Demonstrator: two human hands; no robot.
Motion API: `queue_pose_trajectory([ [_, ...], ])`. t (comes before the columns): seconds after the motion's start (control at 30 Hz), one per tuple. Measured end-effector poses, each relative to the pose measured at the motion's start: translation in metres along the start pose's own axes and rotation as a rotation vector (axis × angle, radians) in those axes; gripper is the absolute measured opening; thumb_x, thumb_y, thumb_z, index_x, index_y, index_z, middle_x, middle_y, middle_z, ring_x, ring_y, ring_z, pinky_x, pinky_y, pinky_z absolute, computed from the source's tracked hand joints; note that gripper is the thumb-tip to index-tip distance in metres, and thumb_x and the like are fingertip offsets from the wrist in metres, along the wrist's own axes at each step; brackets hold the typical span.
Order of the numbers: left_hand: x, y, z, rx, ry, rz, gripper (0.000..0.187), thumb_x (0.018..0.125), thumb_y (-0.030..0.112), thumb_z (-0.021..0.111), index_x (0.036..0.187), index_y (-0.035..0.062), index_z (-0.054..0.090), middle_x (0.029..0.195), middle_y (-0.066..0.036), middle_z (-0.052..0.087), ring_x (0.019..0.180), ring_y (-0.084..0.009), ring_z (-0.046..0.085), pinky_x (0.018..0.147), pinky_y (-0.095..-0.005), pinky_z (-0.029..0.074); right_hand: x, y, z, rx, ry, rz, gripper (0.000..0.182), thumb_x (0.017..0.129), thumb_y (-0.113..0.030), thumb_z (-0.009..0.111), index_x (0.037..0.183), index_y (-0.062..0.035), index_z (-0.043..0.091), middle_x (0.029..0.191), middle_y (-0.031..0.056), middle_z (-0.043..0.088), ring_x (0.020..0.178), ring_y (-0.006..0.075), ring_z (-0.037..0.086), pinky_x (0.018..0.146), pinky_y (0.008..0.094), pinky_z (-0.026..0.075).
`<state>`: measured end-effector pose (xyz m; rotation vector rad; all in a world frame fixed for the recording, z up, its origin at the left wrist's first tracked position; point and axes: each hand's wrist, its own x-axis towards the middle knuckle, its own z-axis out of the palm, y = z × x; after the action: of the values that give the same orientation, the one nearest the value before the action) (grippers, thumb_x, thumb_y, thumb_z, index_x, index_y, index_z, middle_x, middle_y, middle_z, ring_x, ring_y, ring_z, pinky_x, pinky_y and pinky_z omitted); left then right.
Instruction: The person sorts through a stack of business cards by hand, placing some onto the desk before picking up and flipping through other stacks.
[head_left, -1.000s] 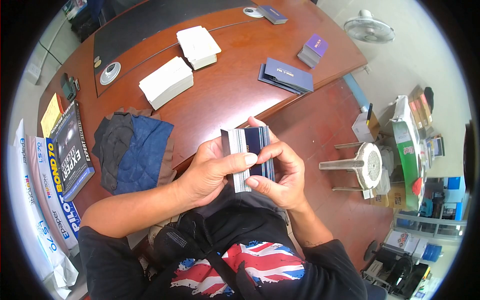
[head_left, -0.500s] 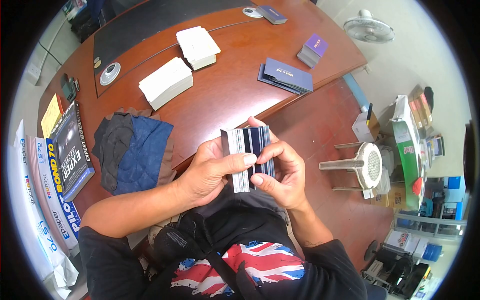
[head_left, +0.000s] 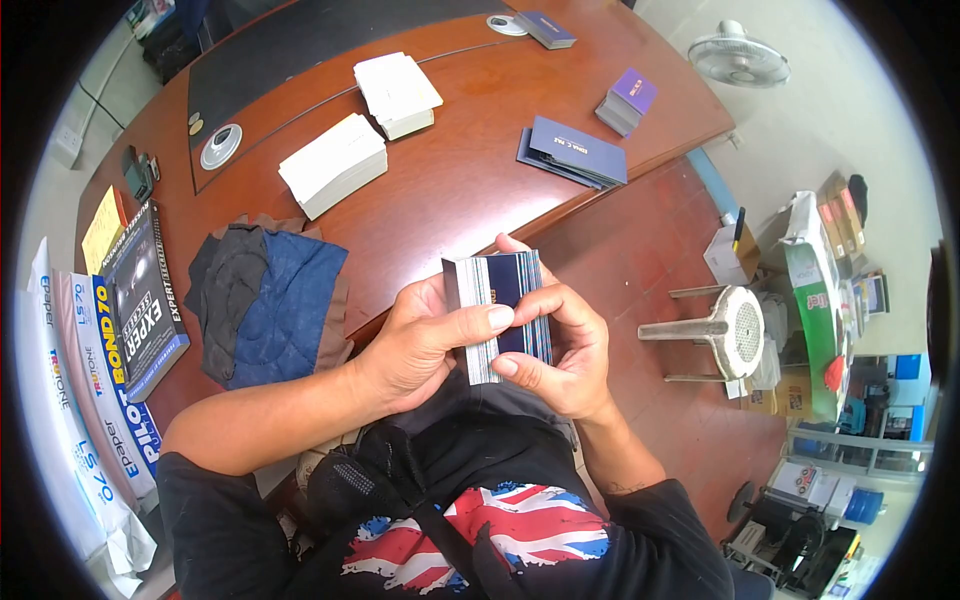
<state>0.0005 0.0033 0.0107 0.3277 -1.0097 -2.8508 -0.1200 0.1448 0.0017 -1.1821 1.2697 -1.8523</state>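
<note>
Between my two hands, above my lap, is a thick stack of business cards (head_left: 510, 272). Its left portion shows pale edges, and a dark blue card face is exposed in the middle, with thin dark and light edges to the right. My left hand (head_left: 425, 335) is closed around the left portion, thumb lying across the pale edges. My right hand (head_left: 568, 350) grips the right portion, its index fingertip and thumb on the dark face. Fingers behind the stack are mostly hidden.
On the brown desk (head_left: 460, 180) stand two white card stacks (head_left: 335, 165), a dark blue card pile (head_left: 578, 150) and a purple-topped card stack (head_left: 628, 100). Folded cloth (head_left: 290, 300), a book (head_left: 148, 300) and paper packs (head_left: 110, 380) lie left. A stool (head_left: 735, 330) stands right.
The gap in the card stack has widened, so more of a dark card face with lettering shows. My right thumb has shifted slightly left; my left hand stays nearly still.
</note>
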Motion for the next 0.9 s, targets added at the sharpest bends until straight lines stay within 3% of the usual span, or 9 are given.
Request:
queue_pose_trajectory([
  [0.23,0.000,-0.001,-0.004,0.012,0.004,-0.001,0.038,0.092,0.014,0.072,0.125,0.0023,0.058,0.114,-0.007,0.066,0.104,-0.0153,0.066,0.095,-0.0339,0.053,0.000,0.000,-0.003,-0.004,-0.014,0.000,0.034,0.076,-0.005,0.086,0.103,-0.0047,0.064,0.153,0.0327,0.038,0.146,0.0339,0.035,0.115,0.0417,0.030],
  [0.53,0.000,-0.004,-0.008,0.014,0.016,0.000,0.037,0.092,0.012,0.072,0.125,0.0023,0.059,0.114,-0.006,0.067,0.105,-0.0146,0.066,0.094,-0.0331,0.053,-0.002,0.002,0.000,0.135,0.089,-0.023,0.022,0.082,0.003,0.071,0.102,-0.0039,0.064,0.152,0.0332,0.039,0.146,0.0355,0.036,0.116,0.0440,0.028],
  [0.63,0.001,-0.003,-0.005,0.018,0.015,0.007,0.037,0.092,0.013,0.072,0.125,0.0034,0.058,0.112,-0.004,0.066,0.102,-0.0122,0.065,0.091,-0.0306,0.053,-0.001,0.002,-0.009,-0.089,-0.051,-0.053,0.022,0.082,0.000,0.074,0.102,-0.0044,0.065,0.152,0.0337,0.039,0.146,0.0365,0.036,0.115,0.0441,0.029],
  [0.9,0.000,0.000,0.000,-0.011,0.015,-0.015,0.038,0.092,0.011,0.072,0.126,0.0043,0.057,0.113,-0.003,0.065,0.104,-0.0126,0.064,0.092,-0.0301,0.053,0.002,-0.001,0.001,-0.049,0.001,-0.026,0.032,0.076,-0.007,0.085,0.101,-0.0052,0.065,0.150,0.0337,0.041,0.147,0.0372,0.035,0.115,0.0444,0.029],
])
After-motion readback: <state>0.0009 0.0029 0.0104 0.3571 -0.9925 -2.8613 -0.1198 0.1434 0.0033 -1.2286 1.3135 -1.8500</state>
